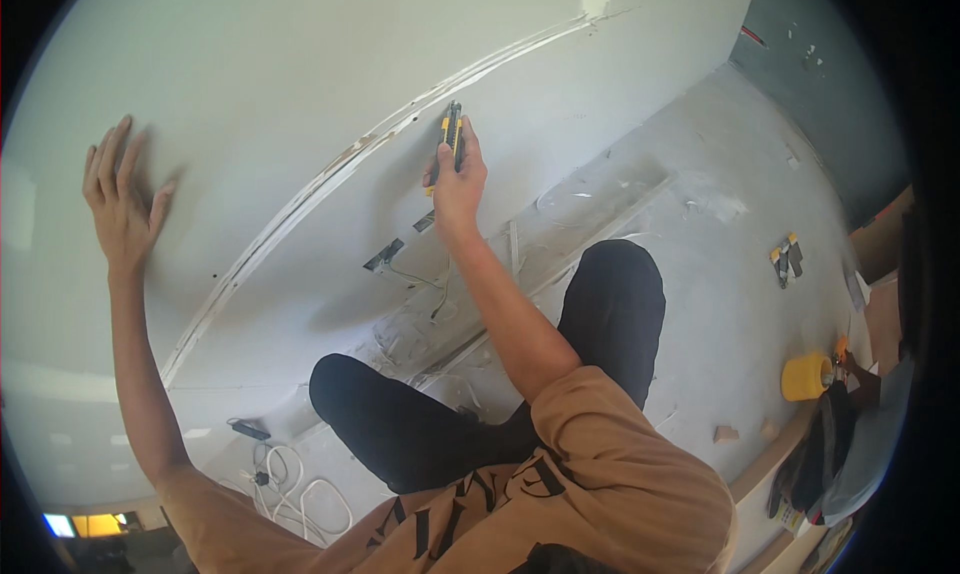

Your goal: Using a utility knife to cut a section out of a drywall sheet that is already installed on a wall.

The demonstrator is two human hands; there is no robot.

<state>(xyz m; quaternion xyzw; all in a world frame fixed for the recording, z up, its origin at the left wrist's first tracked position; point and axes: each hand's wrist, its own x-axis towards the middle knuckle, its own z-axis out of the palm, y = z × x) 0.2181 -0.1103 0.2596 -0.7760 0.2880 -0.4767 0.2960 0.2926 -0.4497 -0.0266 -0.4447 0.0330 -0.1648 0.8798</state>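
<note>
My right hand [460, 179] grips a black and yellow utility knife [451, 139], its front end pointing up toward a long cut seam [340, 164] in the pale wall panel [250, 84]. The knife is just below the seam; whether its tip touches the wall cannot be made out. White, ragged edges run along the seam, with a few dark screw spots close by. On the left, my left hand [122, 209] rests on the panel above the seam, fingers spread and holding nothing.
Below my right hand are two rectangular wall cutouts, one with wires [425, 282] hanging out. Scraps and strips litter the dusty floor [700, 304]. A white cable [300, 494] lies coiled at lower left. To the right are a small tool [786, 261] and a yellow bucket [806, 377].
</note>
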